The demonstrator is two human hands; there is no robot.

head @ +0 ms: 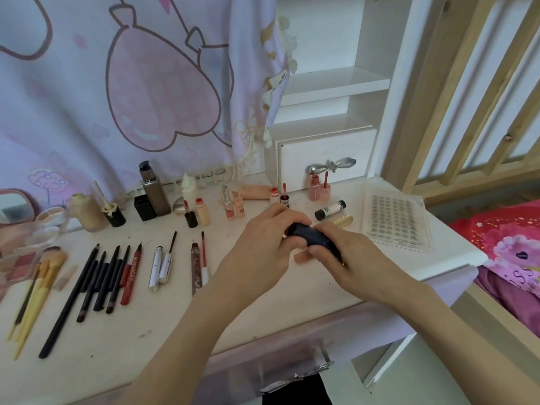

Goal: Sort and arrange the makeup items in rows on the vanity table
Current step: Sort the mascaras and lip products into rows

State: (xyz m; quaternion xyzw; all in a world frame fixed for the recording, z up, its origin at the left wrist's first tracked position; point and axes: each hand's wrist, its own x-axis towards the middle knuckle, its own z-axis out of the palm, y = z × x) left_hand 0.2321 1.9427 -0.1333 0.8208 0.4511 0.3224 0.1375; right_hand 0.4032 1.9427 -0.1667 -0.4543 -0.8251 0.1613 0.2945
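Observation:
Both my hands hold a dark navy lipstick tube (pixel 314 238) above the white vanity table (pixel 152 325). My left hand (pixel 263 244) grips its left end and my right hand (pixel 347 258) wraps its right end. On the left lies a row of black pencils (pixel 96 282) with a red liner (pixel 131 276), two white mascara tubes (pixel 160 266) and a brown wand (pixel 196 267). Behind stand small lip tints (pixel 233 206), a dark pump bottle (pixel 153 191) and foundation bottles (pixel 89 211). A gold tube (pixel 343 221) and a black-and-white tube (pixel 330 210) lie behind my hands.
A clear lash tray (pixel 397 220) lies at the right. Yellow brushes (pixel 35 293) and a blush palette (pixel 20 264) sit at the far left. A white drawer unit (pixel 324 156) stands at the back, a curtain (pixel 131 97) behind, a bed (pixel 508 247) to the right.

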